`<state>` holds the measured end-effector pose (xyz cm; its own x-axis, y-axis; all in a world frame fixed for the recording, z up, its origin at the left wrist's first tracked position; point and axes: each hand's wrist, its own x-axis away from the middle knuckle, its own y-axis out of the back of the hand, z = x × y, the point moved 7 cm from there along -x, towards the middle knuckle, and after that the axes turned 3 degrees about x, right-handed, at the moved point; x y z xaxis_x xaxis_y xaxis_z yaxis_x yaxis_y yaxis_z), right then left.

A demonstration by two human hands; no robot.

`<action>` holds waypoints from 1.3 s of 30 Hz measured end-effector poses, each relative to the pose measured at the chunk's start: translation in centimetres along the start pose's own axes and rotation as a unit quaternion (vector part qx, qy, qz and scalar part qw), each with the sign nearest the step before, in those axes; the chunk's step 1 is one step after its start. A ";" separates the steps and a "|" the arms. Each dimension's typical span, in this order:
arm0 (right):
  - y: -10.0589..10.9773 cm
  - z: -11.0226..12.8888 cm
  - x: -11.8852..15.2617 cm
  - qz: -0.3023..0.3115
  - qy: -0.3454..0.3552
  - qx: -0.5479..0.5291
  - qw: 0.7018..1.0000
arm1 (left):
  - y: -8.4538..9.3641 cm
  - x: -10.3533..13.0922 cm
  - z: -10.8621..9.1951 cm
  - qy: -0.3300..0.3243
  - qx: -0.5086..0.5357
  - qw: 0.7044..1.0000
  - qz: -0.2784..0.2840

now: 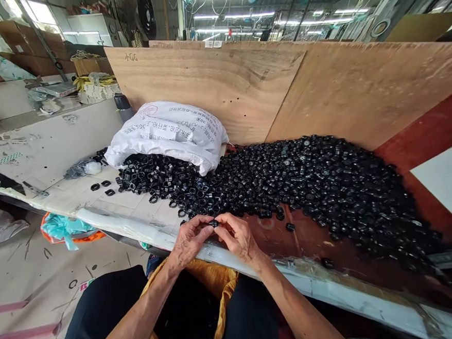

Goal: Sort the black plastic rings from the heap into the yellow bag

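Here, item by item, is what I have before me on the head view. Left hand (190, 239): bare, thumb and fingertips pinching a small black piece (214, 223). Right hand (238, 238): bare, fingertips closed on the same piece from the other side. The piece, glossy and apparently rounded, sits between the two hands, just above the near edge of the worktop (267, 239); I cannot tell its finer shape behind the fingers.

Heap, far and right: black parts (327, 183), squat, shiny, packed in a broad mound over the smooth red-brown surface. One loose part (290, 227) lies just beside its near edge. Heap, left of centre: black rings (149, 177), hollow and thin-walled, on a paler surface; three loose rings (105, 183) lie near its left end.

Sack (169, 132): one, white, creased, plump, printed with lettering, resting by the rings. Backing: plywood panels (204, 78), grained and flat. Far right: a white board (451, 184), smooth, leaning on red. Near edge: a rail (315, 287) in wrinkled plastic wrap. Between the knees I note a yellow-orange cloth bag (228, 280), crumpled at the rim, its inside too dark to read.
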<state>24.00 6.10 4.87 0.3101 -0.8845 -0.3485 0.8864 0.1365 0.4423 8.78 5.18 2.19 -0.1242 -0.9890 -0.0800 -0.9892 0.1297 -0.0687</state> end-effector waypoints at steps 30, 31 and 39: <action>-7.5 1.4 8.1 0.019 -0.282 -0.249 0.926 | 1.5 10.5 -2.4 -0.222 -0.354 0.908 0.024; -6.9 1.2 7.8 0.028 -0.274 -0.221 0.936 | 1.5 10.2 -2.7 -0.217 -0.363 0.904 0.054; 0.2 -0.9 1.4 -0.090 -0.044 0.181 0.978 | 6.6 2.7 -3.1 -0.086 -0.522 0.839 -0.126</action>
<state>24.89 5.29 3.72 0.1145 -0.9169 -0.3823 0.7397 -0.1781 0.6489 1.63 3.11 4.56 0.0240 -0.9393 -0.3422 -0.5238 -0.3034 0.7960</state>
